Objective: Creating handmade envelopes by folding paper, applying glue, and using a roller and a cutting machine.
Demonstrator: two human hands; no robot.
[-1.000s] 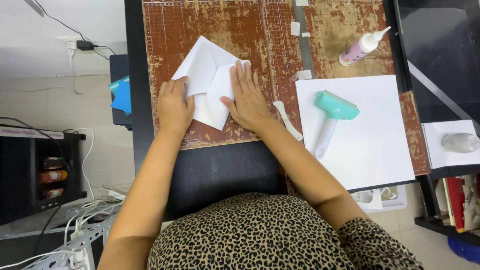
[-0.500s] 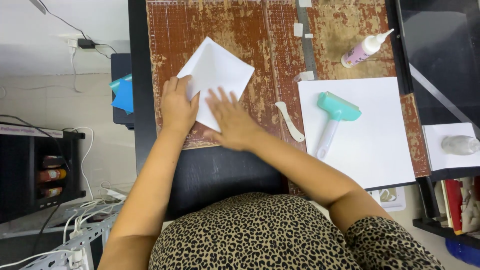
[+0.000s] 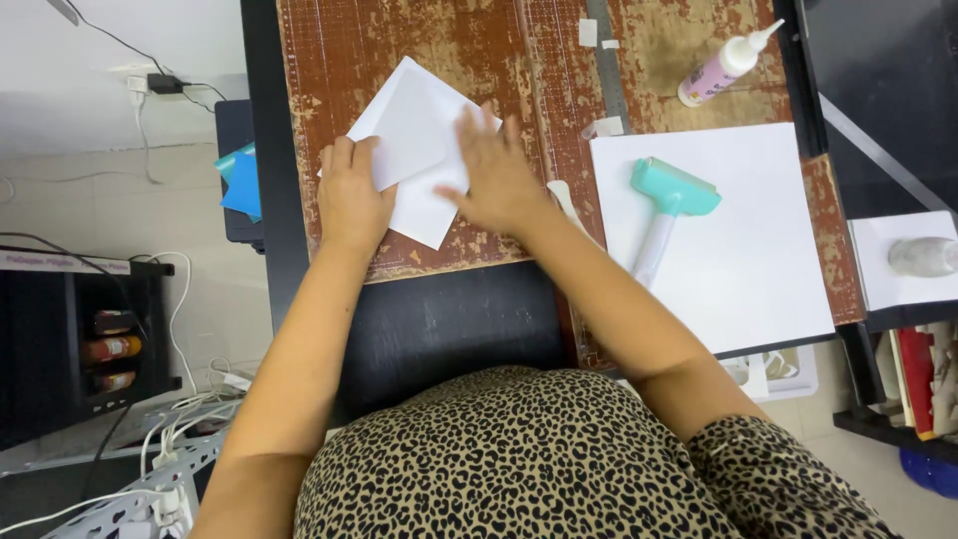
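Two hands flat on one folded white paper, left hand, right hand, fingers released, one teal roller, one glue bottle

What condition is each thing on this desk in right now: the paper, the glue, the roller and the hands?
White paper: folded, lying flat on the brown mat.
Left hand: pressing the paper's lower-left edge.
Right hand: flat on the paper.
Glue bottle: capped, lying down.
Teal roller: resting untouched on the white sheet.
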